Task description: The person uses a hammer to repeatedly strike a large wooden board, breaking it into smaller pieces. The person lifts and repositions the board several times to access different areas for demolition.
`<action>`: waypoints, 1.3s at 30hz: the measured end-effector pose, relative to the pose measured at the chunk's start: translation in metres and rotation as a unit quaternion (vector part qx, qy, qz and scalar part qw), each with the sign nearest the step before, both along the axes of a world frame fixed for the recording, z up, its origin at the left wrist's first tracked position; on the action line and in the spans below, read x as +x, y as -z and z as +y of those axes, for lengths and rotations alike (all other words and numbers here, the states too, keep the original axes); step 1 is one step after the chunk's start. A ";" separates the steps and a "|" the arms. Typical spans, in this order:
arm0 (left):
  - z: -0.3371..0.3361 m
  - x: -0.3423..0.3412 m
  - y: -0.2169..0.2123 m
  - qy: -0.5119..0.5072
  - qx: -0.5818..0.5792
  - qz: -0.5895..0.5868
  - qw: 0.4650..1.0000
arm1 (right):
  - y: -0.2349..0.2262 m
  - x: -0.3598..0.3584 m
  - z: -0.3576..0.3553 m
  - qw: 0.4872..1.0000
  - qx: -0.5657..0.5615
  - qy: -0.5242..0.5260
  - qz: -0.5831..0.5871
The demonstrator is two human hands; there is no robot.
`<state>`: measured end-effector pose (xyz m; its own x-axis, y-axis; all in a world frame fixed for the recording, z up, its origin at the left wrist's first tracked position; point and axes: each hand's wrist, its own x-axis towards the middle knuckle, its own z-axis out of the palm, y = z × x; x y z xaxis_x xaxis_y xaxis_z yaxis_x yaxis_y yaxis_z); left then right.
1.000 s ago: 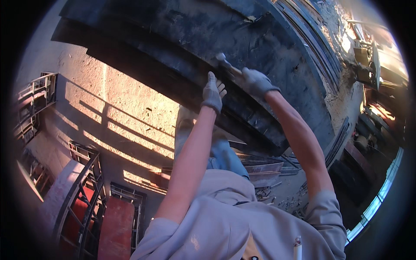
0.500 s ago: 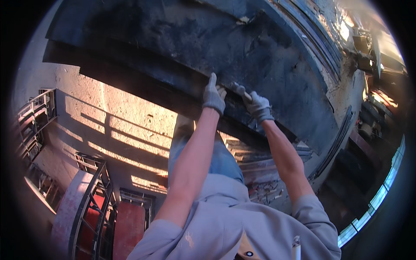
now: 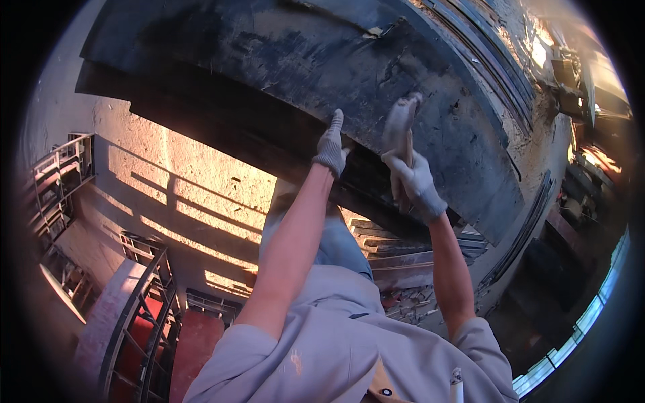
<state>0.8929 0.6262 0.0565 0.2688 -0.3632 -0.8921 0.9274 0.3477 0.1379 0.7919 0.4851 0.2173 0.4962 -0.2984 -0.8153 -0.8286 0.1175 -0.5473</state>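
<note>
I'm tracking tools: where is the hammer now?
In the head view, the hammer is right of centre, in the right hand, with the dark sheet behind it.

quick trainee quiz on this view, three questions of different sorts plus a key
1. Which hand grips the hammer?
2. True or false: the left hand is at an edge of the upper dark sheet.
3. What covers both hands?
a) nothing
b) light grey gloves
c) bright red mittens

Key:
1. The right hand
2. True
3. b
</note>
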 end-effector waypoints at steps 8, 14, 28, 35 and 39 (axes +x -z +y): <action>-0.005 -0.017 -0.013 -0.010 -0.095 -0.036 0.995 | -0.034 -0.021 0.014 0.927 -0.304 -0.188 -0.116; -0.006 -0.019 -0.013 -0.040 -0.135 -0.009 0.990 | -0.028 -0.002 0.011 0.882 -0.342 -0.322 -0.028; -0.006 -0.032 -0.030 -0.060 -0.054 0.059 0.995 | 0.035 -0.099 0.056 0.901 -0.365 -0.146 -0.181; -0.002 -0.032 -0.035 -0.032 -0.083 0.038 0.995 | 0.053 -0.095 0.076 0.905 -0.373 -0.007 -0.205; 0.001 -0.034 -0.041 -0.026 -0.138 0.022 0.990 | 0.046 -0.087 0.079 0.956 -0.272 0.027 -0.105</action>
